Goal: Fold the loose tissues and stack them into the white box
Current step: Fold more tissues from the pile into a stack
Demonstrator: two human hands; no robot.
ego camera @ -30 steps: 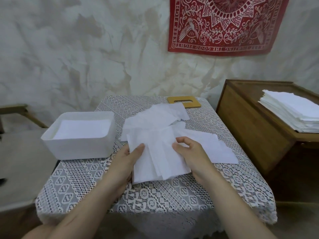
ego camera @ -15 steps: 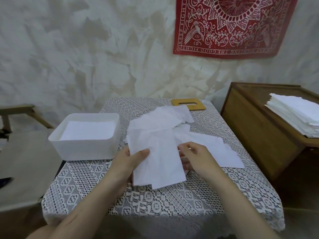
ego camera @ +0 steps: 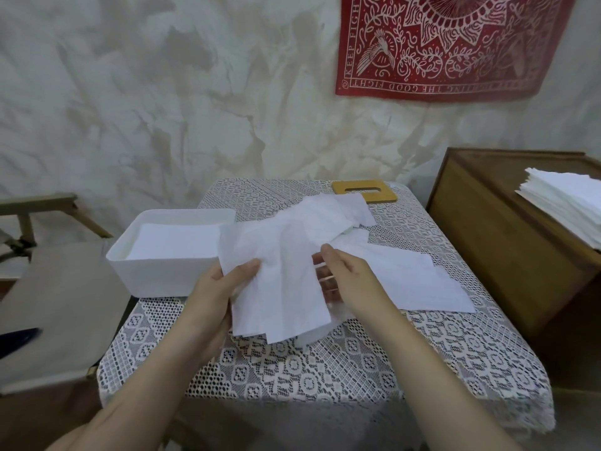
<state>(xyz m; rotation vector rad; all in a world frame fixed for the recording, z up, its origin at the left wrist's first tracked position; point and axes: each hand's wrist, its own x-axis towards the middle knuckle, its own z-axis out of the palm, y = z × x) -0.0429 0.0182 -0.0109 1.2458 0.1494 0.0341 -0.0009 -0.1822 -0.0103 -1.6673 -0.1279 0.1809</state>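
A white tissue (ego camera: 279, 288) hangs above the lace-covered table (ego camera: 357, 359), folded lengthwise. My left hand (ego camera: 221, 288) pinches its left edge with the thumb on top. My right hand (ego camera: 344, 275) grips its right edge, fingers curled under the sheet. More loose tissues (ego camera: 390, 271) lie spread on the table behind and to the right. The white box (ego camera: 162, 275) stands at the table's left edge with folded tissues flat inside it.
A wooden lid with a slot (ego camera: 364, 190) lies at the table's far edge. A wooden cabinet (ego camera: 507, 255) on the right carries a tall stack of tissues (ego camera: 566, 203). A chair (ego camera: 58, 294) stands to the left.
Both hands have lifted the tissue and carried it slightly left, toward the box. The sheet looks narrower than a second ago.
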